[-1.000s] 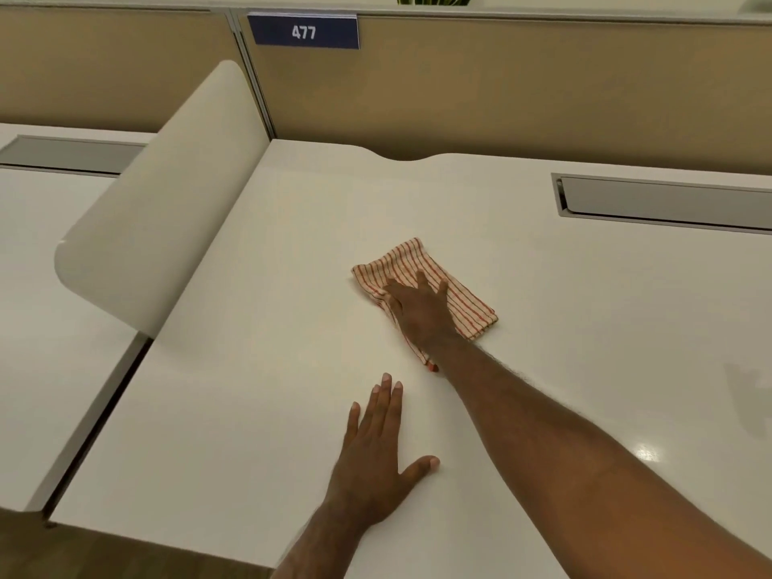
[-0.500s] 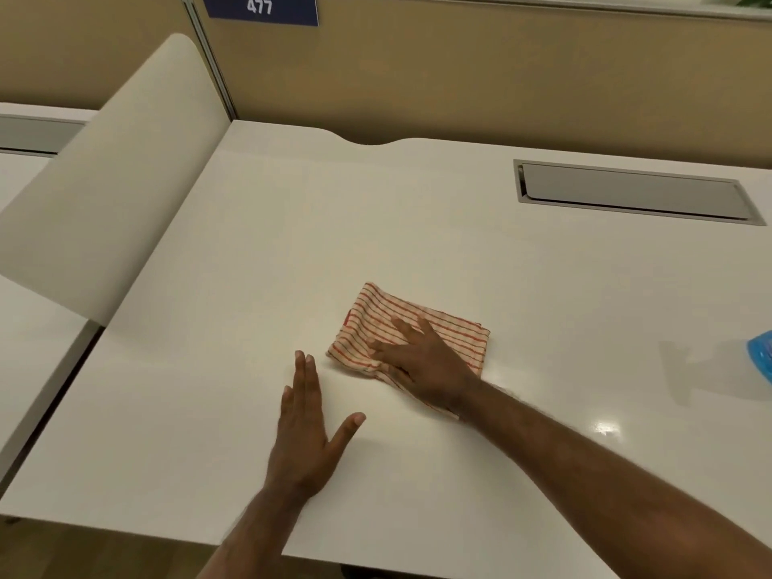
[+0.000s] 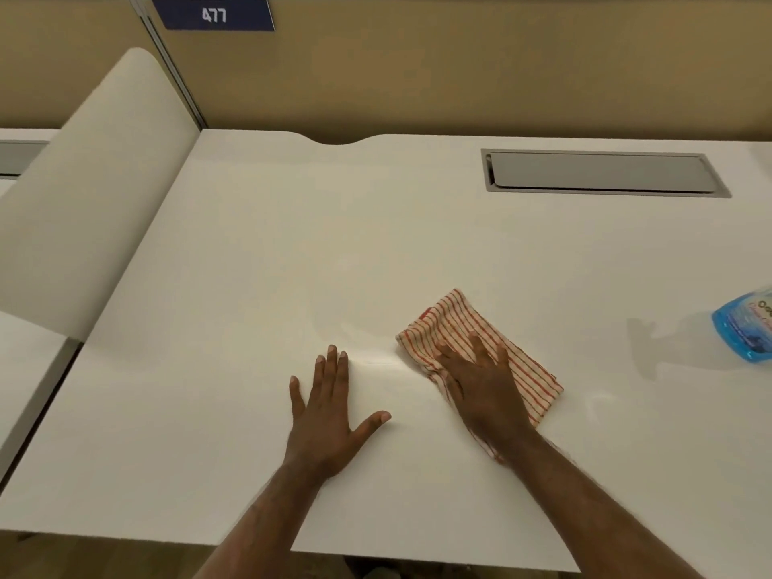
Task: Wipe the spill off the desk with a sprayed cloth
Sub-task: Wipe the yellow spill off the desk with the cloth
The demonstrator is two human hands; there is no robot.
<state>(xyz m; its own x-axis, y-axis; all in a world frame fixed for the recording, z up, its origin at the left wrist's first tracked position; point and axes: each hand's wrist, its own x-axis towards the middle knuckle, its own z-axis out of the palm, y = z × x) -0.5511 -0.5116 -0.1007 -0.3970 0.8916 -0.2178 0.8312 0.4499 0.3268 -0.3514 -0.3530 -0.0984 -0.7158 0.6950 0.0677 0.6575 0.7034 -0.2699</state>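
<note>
A folded cloth (image 3: 455, 323), cream with red stripes, lies on the white desk (image 3: 259, 261) right of centre. My right hand (image 3: 484, 386) presses flat on the cloth with fingers spread, covering its near half. My left hand (image 3: 330, 415) rests flat on the bare desk to the cloth's left, fingers apart, holding nothing. A faint wet sheen (image 3: 376, 361) shows on the desk between the two hands. No distinct spill is visible.
A blue spray bottle (image 3: 747, 328) lies at the right edge, partly cut off. A grey cable hatch (image 3: 601, 173) is set into the desk at the back right. A curved white divider (image 3: 83, 211) rises on the left; a tan partition with sign 477 (image 3: 213, 14) stands behind.
My right hand has slid the cloth toward me and to the right across the desk. The view has shifted right, bringing the blue bottle further in. My left hand stays flat on the desk.
</note>
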